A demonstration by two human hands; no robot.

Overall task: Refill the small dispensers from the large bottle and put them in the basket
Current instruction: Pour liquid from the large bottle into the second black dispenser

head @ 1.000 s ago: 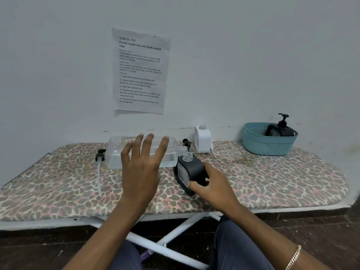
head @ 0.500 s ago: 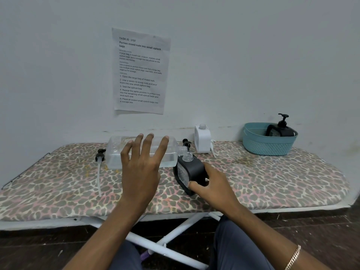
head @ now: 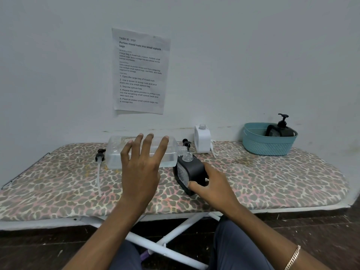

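Large clear bottle (head: 124,152) held on its side above the board, mouth at 3 o'clock, meeting the open neck of the black dispenser (head: 190,171). Left hand (head: 142,170) on the bottle, fingers spread wide; its grip is hidden. Right hand (head: 211,187) closed around the black dispenser's base. White dispenser (head: 202,139) at 12 o'clock. Teal basket (head: 268,143) at 2 o'clock, holding one pump dispenser (head: 280,129).

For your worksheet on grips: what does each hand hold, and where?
Right hand grips the black dispenser at its base. Left hand holds nothing.
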